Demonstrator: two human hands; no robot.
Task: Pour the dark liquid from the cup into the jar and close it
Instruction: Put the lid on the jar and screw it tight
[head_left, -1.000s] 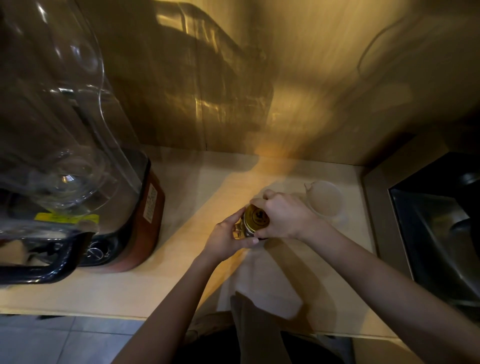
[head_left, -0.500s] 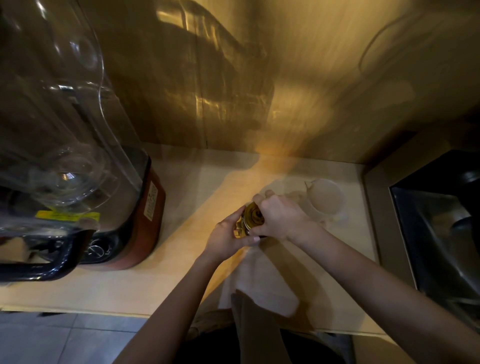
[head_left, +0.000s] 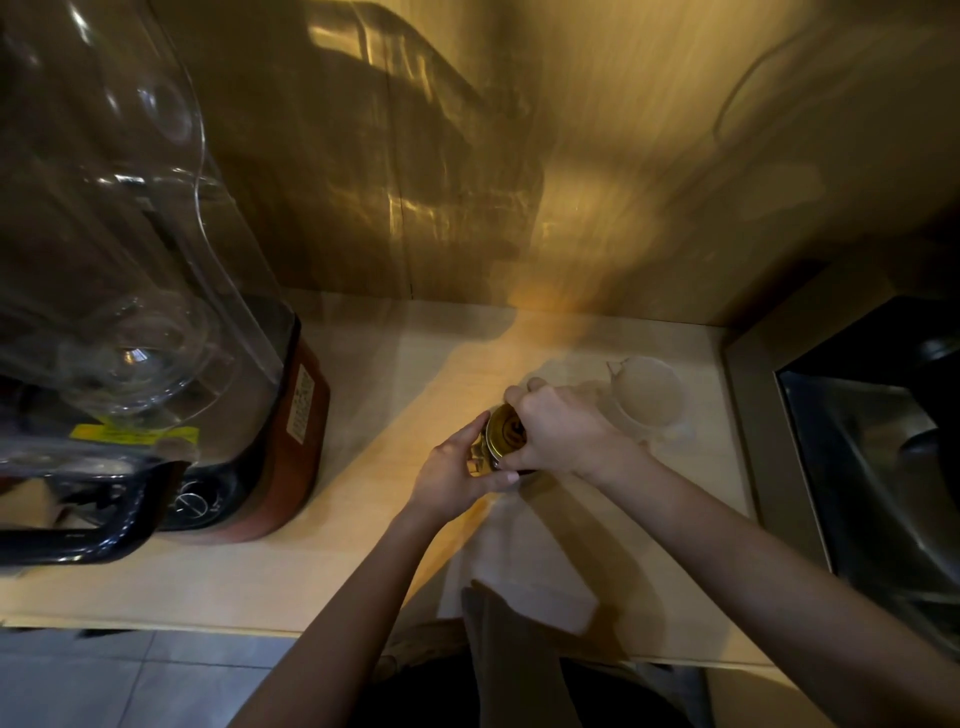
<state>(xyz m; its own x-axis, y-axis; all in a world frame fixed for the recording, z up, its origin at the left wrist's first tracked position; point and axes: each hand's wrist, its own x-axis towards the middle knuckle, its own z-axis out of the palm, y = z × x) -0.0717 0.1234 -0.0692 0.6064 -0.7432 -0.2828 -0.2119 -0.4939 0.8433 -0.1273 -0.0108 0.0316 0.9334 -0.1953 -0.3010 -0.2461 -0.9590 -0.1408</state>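
On the table, the left hand still wraps the jar from the left, while the right hand stays clamped over its gold lid, fingers shifted slightly since before. The empty cup remains just right, farther back.

Blender left, cup right, seemingly close.

— Jar?
— Small, clear glass, standing on the pale tabletop near its middle; mostly hidden, only a sliver of wall showing. Contents impossible to tell.
— Lid?
— Gold metal with a dark printed swirl, seated on the jar's mouth, tilted toward the camera.
— Cup?
— Translucent plastic with a small spout, upright just right of the jar, apparently empty.
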